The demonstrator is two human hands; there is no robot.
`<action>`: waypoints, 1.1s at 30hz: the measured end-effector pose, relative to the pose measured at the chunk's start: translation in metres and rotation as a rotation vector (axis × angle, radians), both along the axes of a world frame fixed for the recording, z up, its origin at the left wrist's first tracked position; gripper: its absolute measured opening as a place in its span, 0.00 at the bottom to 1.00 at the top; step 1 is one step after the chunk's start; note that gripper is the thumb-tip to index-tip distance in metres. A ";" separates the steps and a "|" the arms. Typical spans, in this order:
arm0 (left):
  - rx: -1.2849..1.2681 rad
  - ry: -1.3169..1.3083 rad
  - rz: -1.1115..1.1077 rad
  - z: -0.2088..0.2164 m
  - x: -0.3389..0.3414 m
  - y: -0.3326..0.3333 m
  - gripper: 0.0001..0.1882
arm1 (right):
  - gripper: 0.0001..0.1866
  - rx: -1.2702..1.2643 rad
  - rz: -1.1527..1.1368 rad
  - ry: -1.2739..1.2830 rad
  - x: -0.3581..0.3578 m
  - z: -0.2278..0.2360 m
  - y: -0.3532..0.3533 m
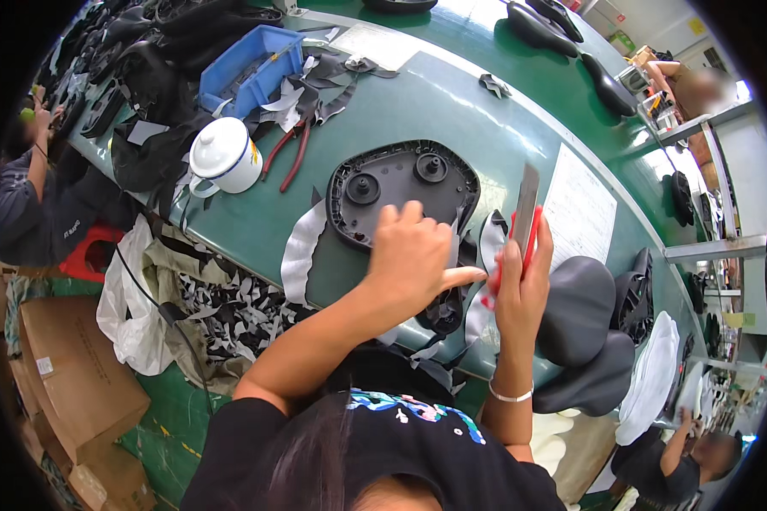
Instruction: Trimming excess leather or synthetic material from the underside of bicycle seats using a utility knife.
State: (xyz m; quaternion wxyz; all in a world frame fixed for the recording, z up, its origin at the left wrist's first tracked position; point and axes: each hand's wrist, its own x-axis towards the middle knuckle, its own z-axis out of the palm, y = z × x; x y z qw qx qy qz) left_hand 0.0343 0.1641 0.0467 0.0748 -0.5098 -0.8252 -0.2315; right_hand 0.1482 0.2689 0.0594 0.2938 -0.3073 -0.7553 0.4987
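My right hand [521,285] is closed round a red utility knife [528,213], its broad metal blade pointing up and away from me. Just to its left, my left hand [407,255] is over the near edge of a black saddle [388,192], its fingers curled and its thumb stretched toward the right hand. Whatever those curled fingers hold, if anything, is hidden. The saddle lies underside up, showing two round posts and a ribbed rim. A grey-white trimmed strip [302,255] lies left of the saddle, and another strip [491,238] lies beside the knife hand.
Red-handled pliers [291,157], a white enamel mug [226,153] and a blue bin [251,70] stand left among black scraps. A paper sheet [575,200] and dark seat pads [575,311] lie right. A scrap-filled sack [230,319] hangs below. Other people work at both sides.
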 end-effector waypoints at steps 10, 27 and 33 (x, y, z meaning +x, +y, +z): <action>0.140 -0.532 -0.194 -0.029 -0.022 0.002 0.15 | 0.30 0.725 0.278 -0.529 0.026 -0.002 -0.011; -0.132 -0.599 0.177 -0.015 -0.148 -0.007 0.30 | 0.21 0.093 0.204 -0.216 0.012 -0.016 0.006; 0.095 -1.345 0.053 -0.034 -0.196 0.040 0.26 | 0.22 0.017 0.215 -0.330 -0.030 0.010 0.105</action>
